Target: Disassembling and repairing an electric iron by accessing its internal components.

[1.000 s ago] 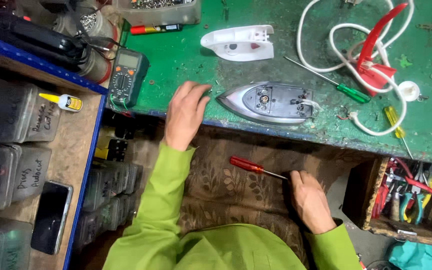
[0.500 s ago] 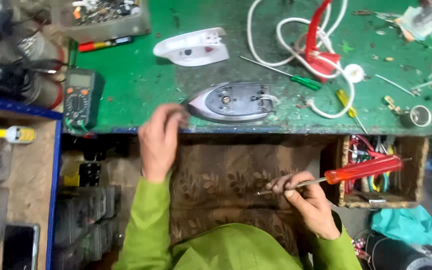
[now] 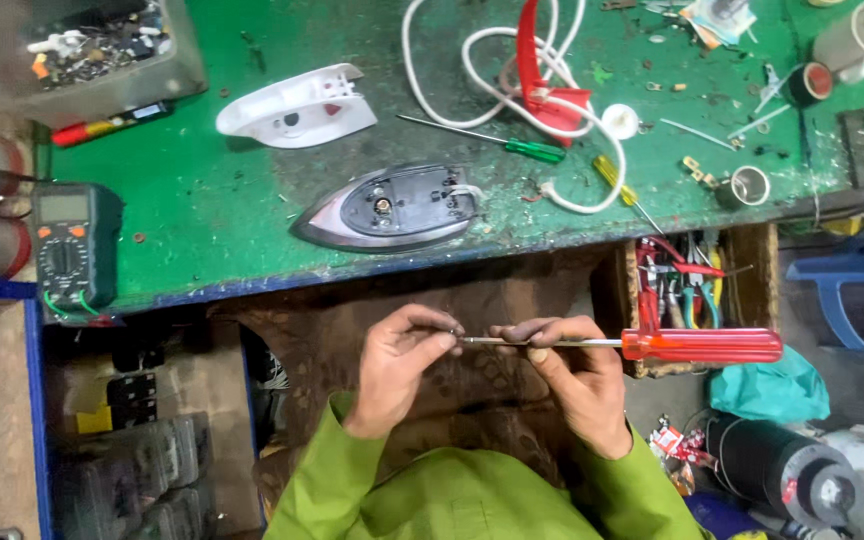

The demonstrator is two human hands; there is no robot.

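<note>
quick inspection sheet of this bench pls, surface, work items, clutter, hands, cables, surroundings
surface: green bench top, worn and stained.
job's things: red-handled screwdriver held level below the bench edge; opened iron base lies on the bench, white iron cover behind it.
clutter: green screwdriver, yellow screwdriver, parts box, tape rolls, small scraps.
hands: left hand pinches the shaft tip; right hand grips the shaft.
cables: white cord looped around a red handle piece.
surroundings: multimeter at left, wooden tool tray at right, storage bins below.
</note>
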